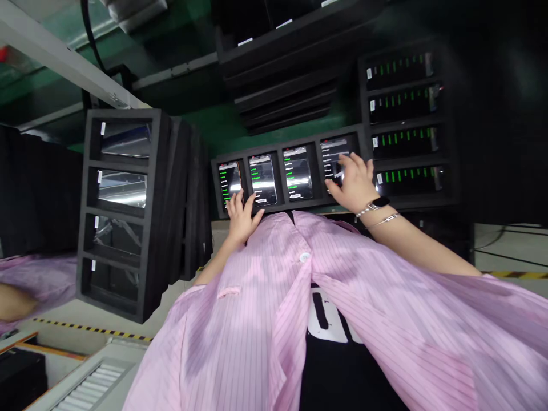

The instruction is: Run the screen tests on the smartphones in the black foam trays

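A black foam rack (299, 204) holds a row of several smartphones with lit screens showing lists and green text. My left hand (242, 217) rests with spread fingers at the lower edge of the leftmost phones (230, 184), holding nothing. My right hand (349, 184) lies with its fingers on the screen of the rightmost phone (333, 157) in that row and hides part of it. A black smartwatch (379, 202) and a thin bracelet (383, 221) sit on my right wrist. My pink striped smock (257, 297) fills the lower part of the view.
A taller black foam rack (92, 217) with devices in its slots stands to the left. Another rack (402, 91) of glowing phones stands to the right. Yellow-black hazard tape (92, 328) marks the floor. A co-worker's pink sleeve (34, 279) shows at the far left.
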`<state>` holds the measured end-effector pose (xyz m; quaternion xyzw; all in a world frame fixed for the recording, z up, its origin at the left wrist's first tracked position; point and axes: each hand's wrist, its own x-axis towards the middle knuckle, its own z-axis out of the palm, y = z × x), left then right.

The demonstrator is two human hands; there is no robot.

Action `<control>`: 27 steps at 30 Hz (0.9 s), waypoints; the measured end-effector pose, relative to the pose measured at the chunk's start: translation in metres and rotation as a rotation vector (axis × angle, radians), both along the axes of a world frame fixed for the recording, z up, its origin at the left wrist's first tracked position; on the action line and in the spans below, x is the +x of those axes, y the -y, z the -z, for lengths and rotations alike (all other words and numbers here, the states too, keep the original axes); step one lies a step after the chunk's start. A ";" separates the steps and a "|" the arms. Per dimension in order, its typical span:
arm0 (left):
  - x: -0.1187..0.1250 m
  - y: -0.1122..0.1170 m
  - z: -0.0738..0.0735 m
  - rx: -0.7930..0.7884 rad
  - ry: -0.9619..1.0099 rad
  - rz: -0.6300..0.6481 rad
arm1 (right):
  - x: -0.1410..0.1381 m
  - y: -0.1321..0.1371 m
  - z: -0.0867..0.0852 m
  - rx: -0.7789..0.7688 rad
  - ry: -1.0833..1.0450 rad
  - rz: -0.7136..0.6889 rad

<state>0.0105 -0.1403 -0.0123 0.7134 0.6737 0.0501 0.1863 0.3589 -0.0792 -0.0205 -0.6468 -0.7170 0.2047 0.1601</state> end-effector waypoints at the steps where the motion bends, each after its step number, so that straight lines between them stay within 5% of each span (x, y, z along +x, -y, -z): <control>1: 0.000 0.000 0.000 0.007 0.001 -0.002 | 0.003 -0.006 -0.001 0.007 -0.002 0.007; 8: 0.000 0.008 -0.005 -0.017 -0.021 0.009 | 0.004 0.018 -0.014 0.000 0.081 -0.115; 12: 0.004 0.015 -0.011 -0.053 -0.031 0.026 | -0.013 0.050 -0.007 -0.043 0.155 -0.197; 15: 0.007 0.008 -0.007 -0.079 -0.028 0.044 | -0.024 0.048 0.003 -0.092 0.190 -0.199; 18: 0.005 -0.027 0.005 -0.066 0.010 0.061 | -0.029 0.014 0.010 -0.116 0.197 -0.196; 21: -0.006 -0.086 0.007 0.063 0.077 0.010 | -0.028 -0.035 0.004 -0.050 0.184 -0.128; 24: -0.016 -0.132 -0.010 0.299 0.159 -0.074 | -0.028 -0.064 -0.014 0.095 0.171 -0.079; 27: -0.014 -0.133 -0.029 0.395 0.216 -0.077 | -0.029 -0.054 -0.027 0.142 0.141 -0.111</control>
